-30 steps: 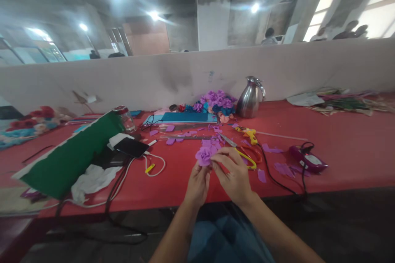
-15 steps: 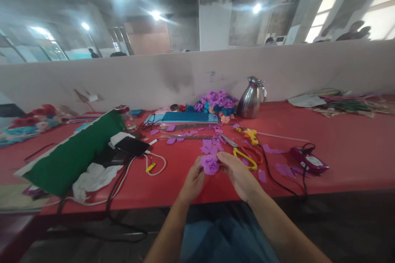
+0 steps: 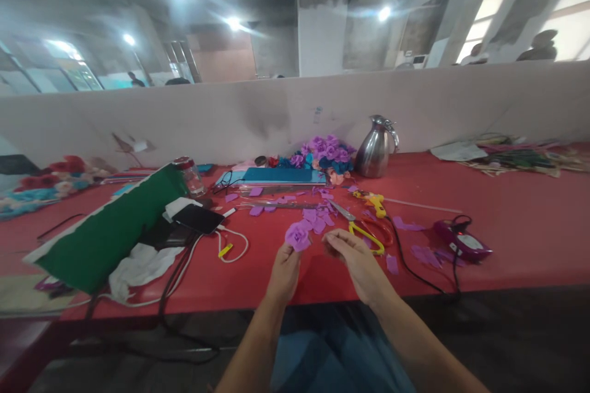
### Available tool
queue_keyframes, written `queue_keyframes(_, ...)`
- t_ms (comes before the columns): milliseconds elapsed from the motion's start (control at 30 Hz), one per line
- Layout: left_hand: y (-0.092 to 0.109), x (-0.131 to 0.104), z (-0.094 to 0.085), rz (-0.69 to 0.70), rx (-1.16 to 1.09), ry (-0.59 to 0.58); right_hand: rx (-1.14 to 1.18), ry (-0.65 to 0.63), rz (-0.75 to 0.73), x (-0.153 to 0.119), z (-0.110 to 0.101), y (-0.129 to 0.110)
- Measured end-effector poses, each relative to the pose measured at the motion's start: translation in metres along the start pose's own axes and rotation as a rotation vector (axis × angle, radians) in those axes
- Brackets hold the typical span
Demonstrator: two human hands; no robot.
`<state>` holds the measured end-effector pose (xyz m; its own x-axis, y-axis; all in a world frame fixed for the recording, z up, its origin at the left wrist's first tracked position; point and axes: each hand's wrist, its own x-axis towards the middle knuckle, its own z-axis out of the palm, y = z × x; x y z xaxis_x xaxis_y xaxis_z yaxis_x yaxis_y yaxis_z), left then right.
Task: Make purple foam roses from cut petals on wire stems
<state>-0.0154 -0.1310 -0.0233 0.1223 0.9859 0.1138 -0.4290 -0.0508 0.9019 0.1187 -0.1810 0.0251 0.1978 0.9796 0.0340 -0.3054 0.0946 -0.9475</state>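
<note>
A purple paper flower with ruffled petals is pinched in my left hand above the near part of the red table. To its right, my right hand is apart from the flower, its thumb and fingers drawn together. Whatever is between those fingertips, if anything, is too small to make out. Loose purple paper petals lie just beyond both hands. Scissors with yellow and red handles rest beside my right hand, and a yellow glue gun lies behind them.
A steel jug stands at the back near a heap of purple and blue flowers. To the right sits a purple power strip with a black cord. Leftward are a phone, white cables, a green box and a glass jar.
My hands have separated. The flower has shifted left and slightly up in my left hand, and my right hand has come off it.
</note>
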Motion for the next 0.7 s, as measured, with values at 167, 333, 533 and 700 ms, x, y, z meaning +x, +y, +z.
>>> queue_keyframes(167, -0.002, 0.006, 0.0, 0.06, -0.003, 0.072, -0.4, 0.012, -0.276, -0.005, -0.007, -0.006)
queue_keyframes(333, -0.002, 0.005, 0.004, 0.108, 0.044, 0.04, -0.713, 0.03, -0.463, 0.001, -0.009, 0.008)
queue_keyframes(533, 0.004, -0.002, 0.014, 0.079, 0.037, 0.009, -0.557, 0.029, -0.348, 0.0, -0.001, 0.019)
queue_keyframes(700, 0.005, -0.001, 0.016, 0.09, 0.072, 0.007, -0.048, -0.055, 0.009, -0.002, 0.012, 0.007)
